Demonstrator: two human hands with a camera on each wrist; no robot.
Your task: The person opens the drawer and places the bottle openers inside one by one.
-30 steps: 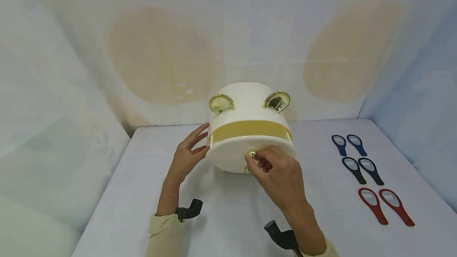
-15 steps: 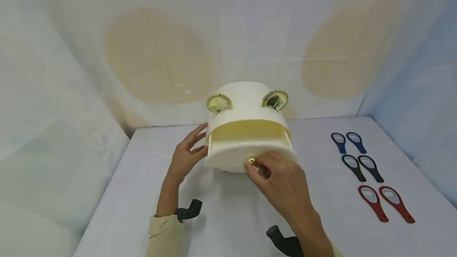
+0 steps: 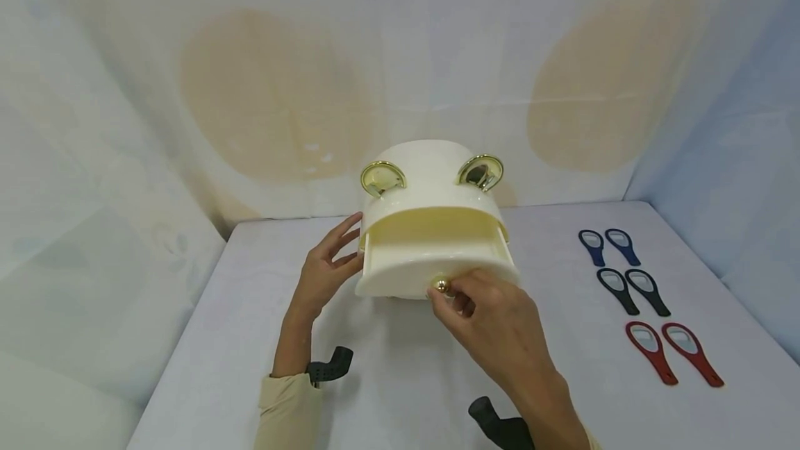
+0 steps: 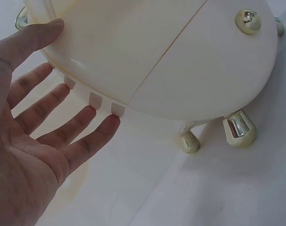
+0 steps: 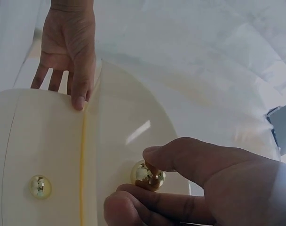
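Right hand (image 3: 494,318): nearest the camera; thumb and forefinger pinch the gold knob (image 3: 441,286) on the drawer (image 3: 431,262) front.
Left hand (image 3: 328,269): fingers straight and spread, holding nothing; thumb and fingertips press flat against the left side of the cream box (image 3: 431,186).
Box location: stands on small gold feet (image 4: 239,129) at mid-table (image 3: 400,380), just ahead of both hands.
Step in hand: judged to be opening the upper drawer; it stands part-way out, its pale inside showing.
Next move: judged to call for a straight, level pull on the knob while the left hand braces the box against sliding.
Beyond: six openers (image 3: 650,304) lie in pairs well apart to the right.
Hidden: the lower drawer sits under the open one and behind the right hand; only its knob (image 5: 40,186) shows. The drawer floor is not fully in view. The box's rear is unseen.
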